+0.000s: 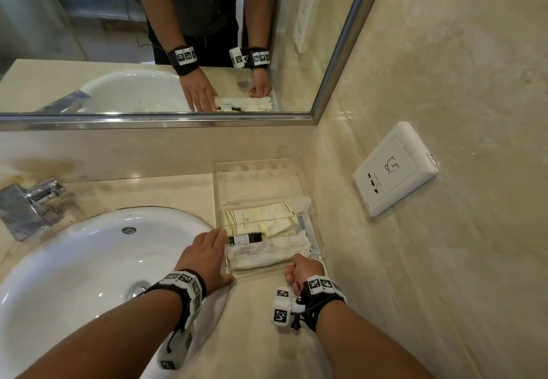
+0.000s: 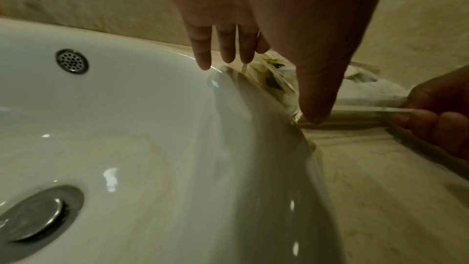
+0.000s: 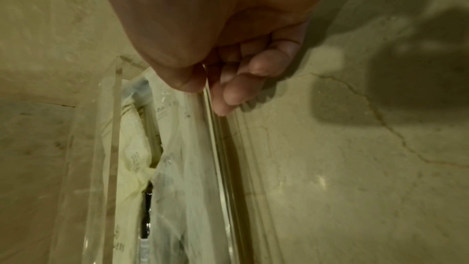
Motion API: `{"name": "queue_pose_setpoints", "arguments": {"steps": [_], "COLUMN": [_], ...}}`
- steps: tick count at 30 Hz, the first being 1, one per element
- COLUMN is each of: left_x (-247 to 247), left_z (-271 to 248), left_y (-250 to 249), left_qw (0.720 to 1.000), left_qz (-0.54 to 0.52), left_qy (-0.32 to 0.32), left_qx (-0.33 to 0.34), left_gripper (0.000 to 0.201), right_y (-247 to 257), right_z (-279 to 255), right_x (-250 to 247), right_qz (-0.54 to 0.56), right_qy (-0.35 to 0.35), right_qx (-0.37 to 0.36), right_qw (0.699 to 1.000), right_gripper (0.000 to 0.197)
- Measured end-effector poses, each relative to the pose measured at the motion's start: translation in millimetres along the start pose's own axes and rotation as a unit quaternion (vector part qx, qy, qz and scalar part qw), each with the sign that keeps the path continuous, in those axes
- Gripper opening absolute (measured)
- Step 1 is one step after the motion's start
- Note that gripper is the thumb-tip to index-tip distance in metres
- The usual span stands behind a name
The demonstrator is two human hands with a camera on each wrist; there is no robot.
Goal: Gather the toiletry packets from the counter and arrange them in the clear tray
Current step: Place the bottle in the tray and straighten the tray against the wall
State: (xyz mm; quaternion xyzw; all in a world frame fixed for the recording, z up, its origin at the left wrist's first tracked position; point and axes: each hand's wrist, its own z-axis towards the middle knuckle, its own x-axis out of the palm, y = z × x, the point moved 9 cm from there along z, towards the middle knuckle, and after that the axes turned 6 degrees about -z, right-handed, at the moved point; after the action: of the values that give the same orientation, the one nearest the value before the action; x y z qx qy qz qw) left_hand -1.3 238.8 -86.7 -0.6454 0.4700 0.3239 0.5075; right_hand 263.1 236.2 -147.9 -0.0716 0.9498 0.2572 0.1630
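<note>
The clear tray (image 1: 252, 184) stands in the counter's back right corner. Inside lie a cream packet (image 1: 252, 218), a small dark bottle (image 1: 245, 239) and white packets (image 1: 267, 252). My left hand (image 1: 207, 248) lies flat with straight fingers against the tray's left side; in the left wrist view the left hand (image 2: 299, 71) has its thumb touching the tray's near corner. My right hand (image 1: 302, 269) pinches the tray's near wall. In the right wrist view the right hand (image 3: 208, 87) has thumb and fingers closed on that clear wall (image 3: 223, 158), with packets (image 3: 182, 168) behind it.
A white sink basin (image 1: 89, 260) sits right beside the tray on the left, with a chrome faucet (image 1: 29, 203) behind it. The marble side wall carries a white socket (image 1: 394, 171) to the tray's right. A mirror (image 1: 148, 37) hangs above the backsplash. Bare counter (image 1: 267, 334) lies near me.
</note>
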Motion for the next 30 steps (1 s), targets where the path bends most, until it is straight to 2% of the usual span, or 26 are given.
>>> {"name": "queue_pose_setpoints", "arguments": {"steps": [18,24,30], "left_x": [-9,-13,-12], "left_z": [5,5,12], "left_y": [-7,-3,4], "left_qw": [0.998,0.998,0.998], "left_qz": [0.054,0.064,0.054], "left_qy": [-0.004,-0.009,0.020], "left_qx": [0.030,0.017,-0.001], "left_gripper": [0.101,0.115,0.124], "right_y": [5,10,11], "right_z": [3,4,9], "right_x": [1,4,6], "right_qz": [-0.006,0.006,0.011], "right_qy": [-0.003,-0.003,-0.001], "right_qx": [-0.004,-0.001,0.001], "right_qw": [1.000,1.000,1.000], "right_gripper": [0.034,0.033,0.034]}}
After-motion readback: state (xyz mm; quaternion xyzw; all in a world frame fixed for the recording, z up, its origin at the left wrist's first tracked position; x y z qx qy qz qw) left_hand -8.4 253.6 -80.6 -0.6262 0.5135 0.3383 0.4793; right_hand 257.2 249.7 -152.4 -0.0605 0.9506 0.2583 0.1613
